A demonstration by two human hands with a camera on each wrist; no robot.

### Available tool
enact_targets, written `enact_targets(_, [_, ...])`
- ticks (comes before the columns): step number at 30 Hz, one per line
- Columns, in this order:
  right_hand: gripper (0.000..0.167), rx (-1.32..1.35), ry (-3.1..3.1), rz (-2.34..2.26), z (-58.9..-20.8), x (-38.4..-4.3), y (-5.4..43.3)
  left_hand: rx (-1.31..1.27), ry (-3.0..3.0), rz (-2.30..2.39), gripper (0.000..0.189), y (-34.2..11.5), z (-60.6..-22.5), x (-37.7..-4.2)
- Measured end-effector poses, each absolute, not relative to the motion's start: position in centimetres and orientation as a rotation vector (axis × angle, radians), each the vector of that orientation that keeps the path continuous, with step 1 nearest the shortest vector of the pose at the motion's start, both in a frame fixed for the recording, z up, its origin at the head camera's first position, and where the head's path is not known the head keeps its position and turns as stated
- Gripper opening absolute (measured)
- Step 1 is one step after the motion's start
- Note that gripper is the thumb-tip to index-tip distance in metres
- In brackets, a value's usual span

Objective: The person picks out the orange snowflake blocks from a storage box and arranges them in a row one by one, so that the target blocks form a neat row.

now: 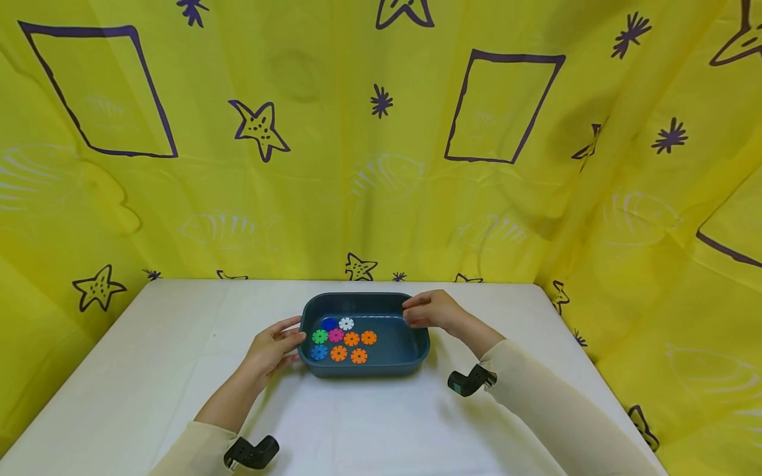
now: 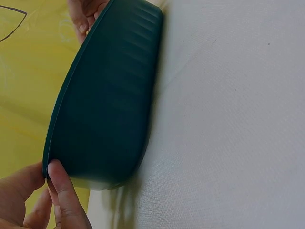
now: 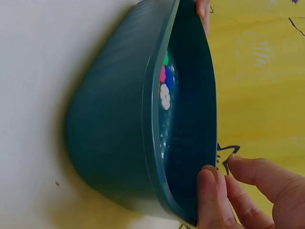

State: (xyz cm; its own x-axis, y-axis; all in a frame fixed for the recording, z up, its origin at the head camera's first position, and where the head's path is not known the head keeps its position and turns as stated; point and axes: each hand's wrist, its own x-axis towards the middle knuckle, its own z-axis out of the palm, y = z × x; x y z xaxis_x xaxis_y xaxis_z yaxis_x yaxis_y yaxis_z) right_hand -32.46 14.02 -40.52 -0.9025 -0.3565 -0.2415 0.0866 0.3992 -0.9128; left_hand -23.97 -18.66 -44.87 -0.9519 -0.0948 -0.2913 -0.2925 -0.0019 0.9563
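Observation:
A dark teal rectangular basin (image 1: 381,371) with rounded corners rests on the table. Flat notched plastic discs lie at its left side: a white disc (image 1: 346,324), a dark blue disc (image 1: 329,324), a green disc (image 1: 320,336), a pink disc (image 1: 336,335), a lighter blue disc (image 1: 319,352) and several orange discs (image 1: 358,356). My left hand (image 1: 270,348) pinches the basin's left rim, thumb on top and fingers against the outer wall. At the far right corner, my right hand (image 1: 433,309) grips the rim between thumb and fingers, its index finger raised off the rim in the right wrist view.
A white cloth-covered table (image 1: 178,370) carries the basin. Behind it and along the sides hangs a yellow curtain (image 1: 321,218) with starfish and fish drawings. Black wrist cameras sit on the left sleeve (image 1: 196,449) and the right sleeve (image 1: 542,390).

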Motion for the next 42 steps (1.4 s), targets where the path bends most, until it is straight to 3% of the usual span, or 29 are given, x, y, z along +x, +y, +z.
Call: enact_targets(42, [0.029,-0.261,2.458,-1.29,-43.5,-31.8,8.3,-0.431,2.097,2.086,0.05,-18.8,-45.1,-24.2])
